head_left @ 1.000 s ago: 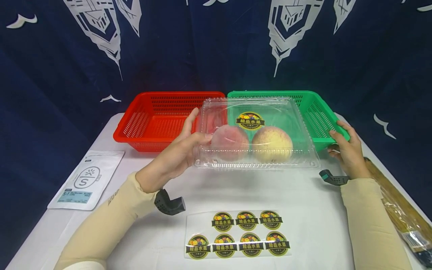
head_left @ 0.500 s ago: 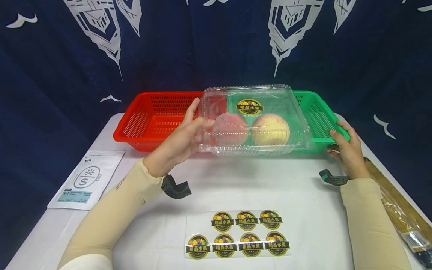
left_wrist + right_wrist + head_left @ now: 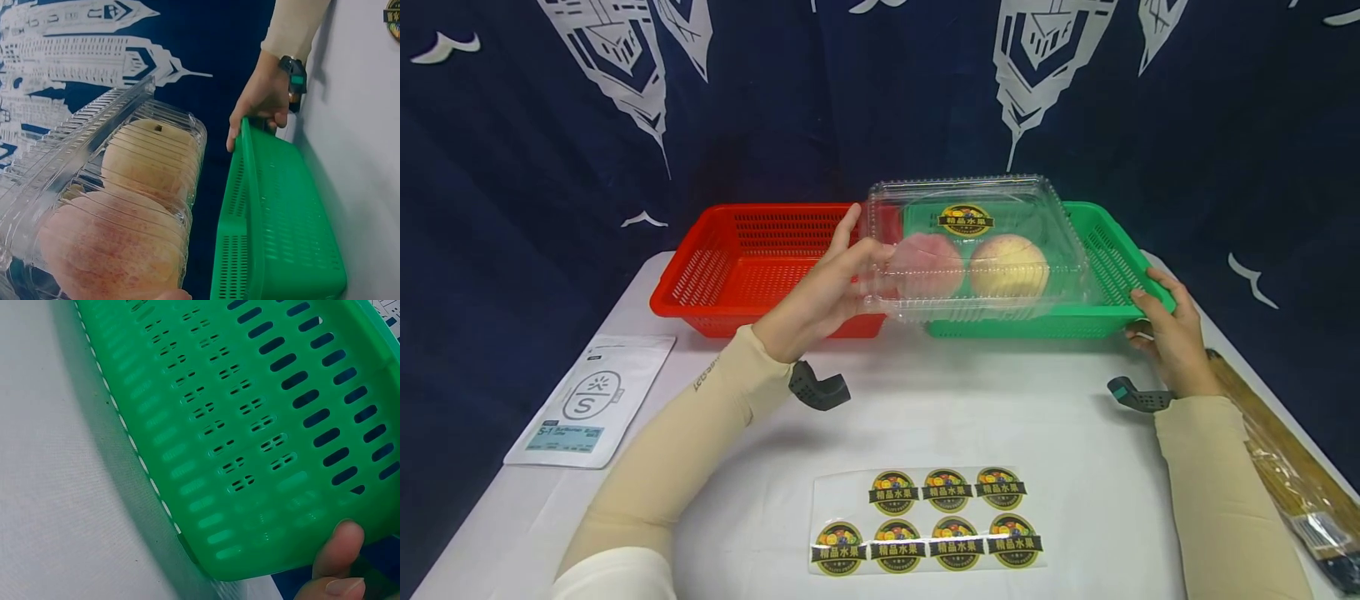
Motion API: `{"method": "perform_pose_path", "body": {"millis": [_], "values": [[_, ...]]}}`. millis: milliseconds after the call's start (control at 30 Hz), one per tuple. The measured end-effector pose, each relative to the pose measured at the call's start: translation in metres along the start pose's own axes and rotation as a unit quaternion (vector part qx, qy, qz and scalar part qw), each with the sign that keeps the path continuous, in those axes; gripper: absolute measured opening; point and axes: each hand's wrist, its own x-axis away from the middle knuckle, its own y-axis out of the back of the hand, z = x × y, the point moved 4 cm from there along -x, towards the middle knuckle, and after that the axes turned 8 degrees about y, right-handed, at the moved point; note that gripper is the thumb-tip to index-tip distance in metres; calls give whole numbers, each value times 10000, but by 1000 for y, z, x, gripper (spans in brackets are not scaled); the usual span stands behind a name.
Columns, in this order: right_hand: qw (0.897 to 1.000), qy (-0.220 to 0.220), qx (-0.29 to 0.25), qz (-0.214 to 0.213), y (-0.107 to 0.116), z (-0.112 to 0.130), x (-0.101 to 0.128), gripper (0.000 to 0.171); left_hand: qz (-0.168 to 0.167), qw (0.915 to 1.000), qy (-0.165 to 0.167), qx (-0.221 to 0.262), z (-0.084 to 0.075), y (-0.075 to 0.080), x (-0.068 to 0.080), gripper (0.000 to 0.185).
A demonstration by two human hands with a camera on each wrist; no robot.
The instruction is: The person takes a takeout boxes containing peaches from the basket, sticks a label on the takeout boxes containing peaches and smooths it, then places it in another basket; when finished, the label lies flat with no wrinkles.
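My left hand [image 3: 820,296] grips the left end of a clear plastic clamshell box [image 3: 1067,242], held up above the green basket [image 3: 1116,250]. Two peaches lie inside it: a pinkish one [image 3: 927,265] and a yellowish one [image 3: 1009,265]. A round black fruit sticker [image 3: 966,221] is on the lid. In the left wrist view both peaches show through the ribbed plastic. My right hand [image 3: 1172,337] holds the right front corner of the green basket, thumb over its rim. The right wrist view shows the thumb [image 3: 344,547] beside the slotted green wall.
A red basket [image 3: 715,321] stands left of the green one. A sheet of several round stickers [image 3: 928,521] lies near the front. On the left is a white pouch [image 3: 591,400]. A brown item in clear wrap [image 3: 1292,467] lies along the right edge.
My left hand has raised the clamshell box away from me, up over the green basket, and slightly to the right. My right hand stays at the basket corner.
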Motion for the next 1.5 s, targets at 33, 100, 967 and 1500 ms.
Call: {"method": "perform_pose_path", "body": {"millis": [33, 100, 967, 1500], "values": [[10000, 8, 12, 7, 0, 0, 0, 59, -8, 10000, 4, 18, 0, -1, -2, 100], [10000, 11, 38, 13, 0, 0, 0, 59, -13, 10000, -14, 28, 0, -2, -7, 100], [9999, 144, -20, -4, -5, 2, 4, 60, -339, 9986, 34, 406, 17, -23, -68, 94], [9999, 137, 19, -18, -2, 1, 3, 58, -404, 9973, 146, 596, 21, -47, -101, 95]]}}
